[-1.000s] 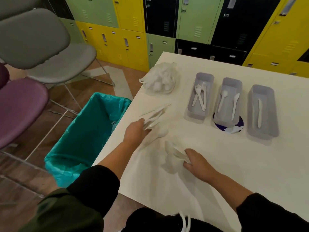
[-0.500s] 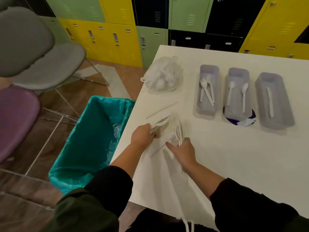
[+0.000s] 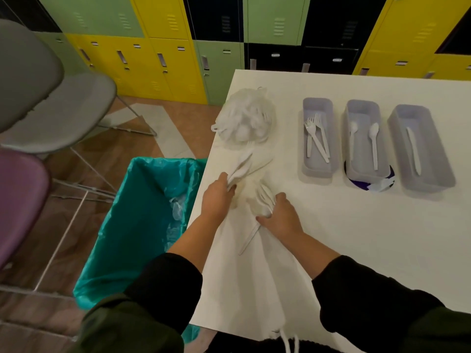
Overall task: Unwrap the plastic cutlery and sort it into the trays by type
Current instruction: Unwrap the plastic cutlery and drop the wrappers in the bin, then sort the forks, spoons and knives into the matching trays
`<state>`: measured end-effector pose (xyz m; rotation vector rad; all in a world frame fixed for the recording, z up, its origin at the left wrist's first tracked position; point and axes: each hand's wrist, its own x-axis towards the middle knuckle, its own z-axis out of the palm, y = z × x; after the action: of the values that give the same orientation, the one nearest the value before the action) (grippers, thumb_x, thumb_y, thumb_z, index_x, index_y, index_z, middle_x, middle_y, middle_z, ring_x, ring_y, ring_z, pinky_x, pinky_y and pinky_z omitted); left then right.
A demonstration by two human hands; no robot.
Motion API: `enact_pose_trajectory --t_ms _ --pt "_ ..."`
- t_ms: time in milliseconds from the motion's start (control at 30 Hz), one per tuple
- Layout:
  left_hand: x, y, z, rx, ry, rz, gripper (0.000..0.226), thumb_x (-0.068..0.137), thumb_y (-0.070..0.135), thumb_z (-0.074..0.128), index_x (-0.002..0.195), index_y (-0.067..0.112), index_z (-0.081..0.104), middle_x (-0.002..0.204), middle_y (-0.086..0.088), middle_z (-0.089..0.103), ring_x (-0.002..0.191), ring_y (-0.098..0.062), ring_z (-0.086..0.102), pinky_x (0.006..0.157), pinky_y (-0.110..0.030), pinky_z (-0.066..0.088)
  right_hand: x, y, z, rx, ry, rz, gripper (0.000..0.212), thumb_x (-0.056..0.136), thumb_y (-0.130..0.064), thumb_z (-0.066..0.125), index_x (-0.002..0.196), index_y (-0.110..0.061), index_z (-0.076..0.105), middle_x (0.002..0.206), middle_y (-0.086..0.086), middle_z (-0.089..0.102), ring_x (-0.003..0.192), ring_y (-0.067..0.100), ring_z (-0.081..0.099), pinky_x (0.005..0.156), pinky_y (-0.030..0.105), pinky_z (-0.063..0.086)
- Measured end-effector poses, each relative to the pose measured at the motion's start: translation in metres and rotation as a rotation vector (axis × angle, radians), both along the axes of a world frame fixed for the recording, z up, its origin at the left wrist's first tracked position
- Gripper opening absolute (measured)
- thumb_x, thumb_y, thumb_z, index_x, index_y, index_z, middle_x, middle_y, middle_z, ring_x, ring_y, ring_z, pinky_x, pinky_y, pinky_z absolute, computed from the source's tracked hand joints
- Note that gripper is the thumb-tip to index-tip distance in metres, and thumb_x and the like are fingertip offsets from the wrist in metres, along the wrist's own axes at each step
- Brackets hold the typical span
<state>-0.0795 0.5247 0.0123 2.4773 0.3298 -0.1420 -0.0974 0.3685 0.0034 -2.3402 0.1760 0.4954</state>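
My left hand [image 3: 216, 197] grips a clear plastic wrapper [image 3: 240, 167] near the table's left edge. Just to its right, my right hand [image 3: 281, 217] holds a bunch of white plastic cutlery [image 3: 263, 197]; a handle sticks out below the hand toward me. Three grey trays stand in a row further right: the left tray [image 3: 318, 171] holds forks, the middle tray [image 3: 364, 174] two spoons, the right tray [image 3: 428, 184] one knife. A clear bag of wrapped cutlery [image 3: 246, 118] lies at the table's far left.
A bin lined with a teal bag [image 3: 137, 225] stands on the floor against the table's left edge, with wrappers inside. A purple-and-white object [image 3: 374, 185] pokes out under the middle tray. Grey and purple chairs stand left; coloured lockers line the back.
My right hand lifted the cutlery off the table and came in beside my left hand. The left hand kept hold of the wrapper, which now points up and away. The view shifted right.
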Motion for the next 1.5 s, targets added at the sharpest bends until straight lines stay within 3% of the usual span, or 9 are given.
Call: enact_pose_trajectory --t_ms 167,433,600,733,900,1067,1267,1367,1500 --pt "0.024 -0.006 0.004 0.076 -0.014 -0.005 0.026 0.098 0.023 0.043 0.110 0.001 0.046 0.101 -0.020 0.061 0.091 -0.036 0.058 0.074 -0.040 0.044 0.005 -0.012 0.003 -0.141 -0.034 0.105 0.042 0.081 -0.012 0.063 0.114 -0.001 0.040 0.112 0.018 0.056 0.099 0.031 0.058 0.067 0.027 0.036" --pt "0.047 -0.019 -0.006 0.199 0.127 -0.081 0.032 0.090 0.030 0.057 0.107 0.004 0.050 0.106 -0.016 0.060 0.098 -0.033 0.057 0.071 -0.034 0.038 0.005 -0.046 0.007 -0.363 -0.080 0.187 0.024 0.086 -0.021 0.058 0.101 -0.003 0.051 0.102 0.018 0.063 0.092 0.031 0.062 0.063 0.027 0.035" --pt "0.047 -0.021 -0.006 0.295 0.174 -0.149 0.029 0.095 0.029 0.048 0.109 0.005 0.056 0.110 -0.014 0.061 0.103 -0.031 0.058 0.081 -0.036 0.045 0.001 -0.059 0.004 -0.330 -0.109 0.177 0.020 0.085 -0.021 0.057 0.083 -0.012 0.039 0.083 0.013 0.059 0.073 0.022 0.049 0.061 0.026 0.032" --pt "0.042 -0.030 -0.003 0.245 0.247 -0.142 0.031 0.093 0.027 0.051 0.110 0.002 0.058 0.112 -0.016 0.062 0.104 -0.033 0.059 0.084 -0.035 0.046 0.000 -0.074 0.002 -0.263 -0.019 0.105 0.035 0.083 -0.020 0.059 0.061 -0.015 0.033 0.062 -0.004 0.037 0.072 0.020 0.045 0.050 0.023 0.026" --pt "0.033 -0.040 -0.003 0.176 0.234 -0.083 0.029 0.094 0.023 0.052 0.110 -0.001 0.057 0.112 -0.017 0.063 0.103 -0.032 0.059 0.080 -0.032 0.043 -0.002 -0.092 0.001 -0.069 0.083 -0.013 0.025 0.079 -0.014 0.062 0.060 -0.015 0.046 0.070 0.004 0.055 0.069 0.021 0.053 0.051 0.022 0.036" --pt "0.032 -0.058 0.004 0.141 0.170 -0.028 0.027 0.093 0.021 0.051 0.104 -0.002 0.058 0.106 -0.018 0.062 0.100 -0.033 0.059 0.078 -0.033 0.043 -0.008 -0.111 0.003 0.142 0.075 -0.132 0.021 0.083 -0.019 0.060 0.081 0.002 0.062 0.077 0.010 0.065 0.070 0.021 0.056 0.062 0.029 0.041" --pt "0.038 -0.092 0.016 0.013 0.057 0.062 0.036 0.088 0.017 0.056 0.061 0.016 0.033 0.063 0.004 0.038 0.074 -0.024 0.047 0.056 -0.027 0.031 0.010 -0.138 0.019 0.358 0.023 -0.226 0.008 0.085 -0.014 0.059 0.083 -0.007 0.062 0.077 0.003 0.071 0.067 0.017 0.060 0.054 0.022 0.045" --pt "0.050 -0.113 0.032 -0.101 -0.072 0.129 0.023 0.087 0.014 0.058 0.072 0.008 0.042 0.068 -0.001 0.046 0.072 -0.024 0.048 0.049 -0.024 0.030 0.022 -0.155 0.030 0.438 -0.026 -0.290 0.008 0.084 -0.015 0.062 0.082 -0.007 0.063 0.083 0.012 0.070 0.065 0.017 0.056 0.052 0.021 0.042" --pt "0.069 -0.147 0.056 -0.225 -0.210 0.121 0.018 0.088 0.017 0.059 0.088 0.000 0.056 0.080 -0.011 0.059 0.073 -0.025 0.054 0.061 -0.032 0.040 0.045 -0.179 0.044 0.530 -0.066 -0.408 0.005 0.087 -0.013 0.061 0.085 -0.008 0.062 0.070 0.002 0.059 0.056 0.013 0.047 0.052 0.020 0.041"
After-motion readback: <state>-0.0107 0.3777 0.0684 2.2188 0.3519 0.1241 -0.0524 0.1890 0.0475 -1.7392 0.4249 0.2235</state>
